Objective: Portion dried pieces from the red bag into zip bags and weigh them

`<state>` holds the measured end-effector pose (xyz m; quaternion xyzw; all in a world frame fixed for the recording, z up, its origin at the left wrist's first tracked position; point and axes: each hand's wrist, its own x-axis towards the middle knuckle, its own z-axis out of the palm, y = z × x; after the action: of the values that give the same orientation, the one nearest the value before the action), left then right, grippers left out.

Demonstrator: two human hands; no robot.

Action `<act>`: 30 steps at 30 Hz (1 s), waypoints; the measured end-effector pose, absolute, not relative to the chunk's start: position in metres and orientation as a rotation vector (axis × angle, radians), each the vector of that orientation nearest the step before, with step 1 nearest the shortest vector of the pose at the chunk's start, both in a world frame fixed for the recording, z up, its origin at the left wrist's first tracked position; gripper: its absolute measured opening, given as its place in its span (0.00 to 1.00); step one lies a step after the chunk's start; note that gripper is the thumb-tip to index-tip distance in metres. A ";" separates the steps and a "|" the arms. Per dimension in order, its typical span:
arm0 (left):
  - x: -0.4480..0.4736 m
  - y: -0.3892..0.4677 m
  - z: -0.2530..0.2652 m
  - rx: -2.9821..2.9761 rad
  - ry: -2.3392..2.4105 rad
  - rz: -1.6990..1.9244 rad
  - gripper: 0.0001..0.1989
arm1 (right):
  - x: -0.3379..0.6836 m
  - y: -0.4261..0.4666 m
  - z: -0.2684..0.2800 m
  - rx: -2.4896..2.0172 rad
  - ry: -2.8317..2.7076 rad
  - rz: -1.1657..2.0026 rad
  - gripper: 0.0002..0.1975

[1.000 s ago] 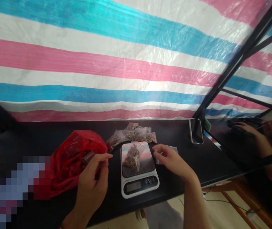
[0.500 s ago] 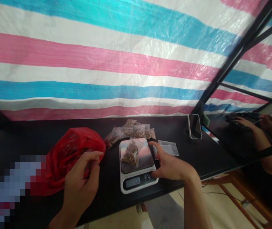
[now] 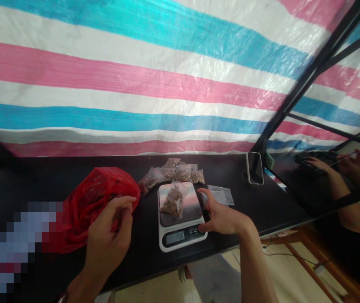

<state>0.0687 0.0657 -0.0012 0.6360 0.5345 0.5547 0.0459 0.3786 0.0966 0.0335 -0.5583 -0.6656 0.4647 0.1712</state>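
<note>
A small clear zip bag of dried brown plant pieces (image 3: 173, 203) lies on the metal plate of a white digital kitchen scale (image 3: 165, 245). The lit display shows digits like 108. My right hand (image 3: 222, 216) is at the scale's right side, fingers apart, thumb at the buttons and index finger by the plate's edge. In front of the mouth of a red plastic bag (image 3: 110, 179) hovers my left hand (image 3: 109, 237), its fingers curled in; whatever they hold, if anything, is hidden.
Several filled zip bags (image 3: 169, 172) are piled behind the scale. Flat clear zip bags (image 3: 222, 195) lie right of it on the black table (image 3: 271, 210). A phone (image 3: 255, 168) leans by the frame post. Another person's hands (image 3: 321, 166) work at the far right.
The whole view has shifted slightly. Both hands keep almost the same pose, and the zip bag stays on the scale with the same reading.
</note>
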 end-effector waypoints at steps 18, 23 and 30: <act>0.071 0.066 0.003 1.979 1.577 1.675 0.08 | 0.375 0.118 0.026 -1.550 -1.721 0.840 0.26; 0.071 0.068 0.002 2.027 1.558 1.677 0.08 | 0.379 0.115 0.030 -1.496 -1.715 0.859 0.21; 0.071 0.067 0.001 2.020 1.557 1.675 0.08 | 0.388 0.093 0.045 -1.512 -1.962 1.235 0.40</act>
<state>0.0707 0.0668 0.0014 0.6613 0.5098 0.5484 0.0453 0.3879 0.0929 0.0446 -0.5368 -0.6965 0.4384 0.1855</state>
